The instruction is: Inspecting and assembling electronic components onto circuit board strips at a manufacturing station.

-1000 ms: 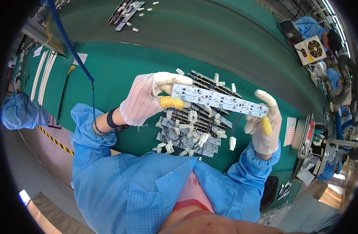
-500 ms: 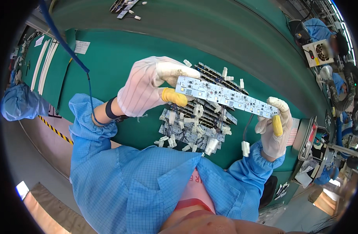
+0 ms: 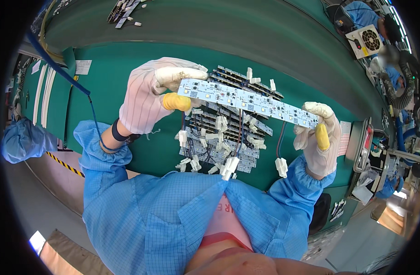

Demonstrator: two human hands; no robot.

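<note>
A long white LED circuit board (image 3: 246,101) is held up between my hands, sloping down to the right. My left hand (image 3: 150,94), in a striped white glove with a yellow thumb cover, pinches its left end. At the other end, my right hand (image 3: 321,135), gloved the same way, pinches the board between fingers and yellow-covered thumb. Wires with white plug connectors (image 3: 281,167) dangle below it. Beneath and behind lies a pile of similar boards (image 3: 210,153) with wires and white connectors, partly hidden by the held board. A blue cord runs to the black band (image 3: 120,131) on my left wrist.
The green work mat (image 3: 104,59) lies under the pile. Beyond it runs a dark green belt (image 3: 173,27) carrying more boards (image 3: 123,11). White strips (image 3: 46,98) lie at the left, near another person's blue sleeve (image 3: 27,140). A metal tray (image 3: 362,145) stands at the right.
The board has shifted left in view along with my left hand, and more of its length shows. Both hands keep their pinch on it. The hanging connectors have swung slightly.
</note>
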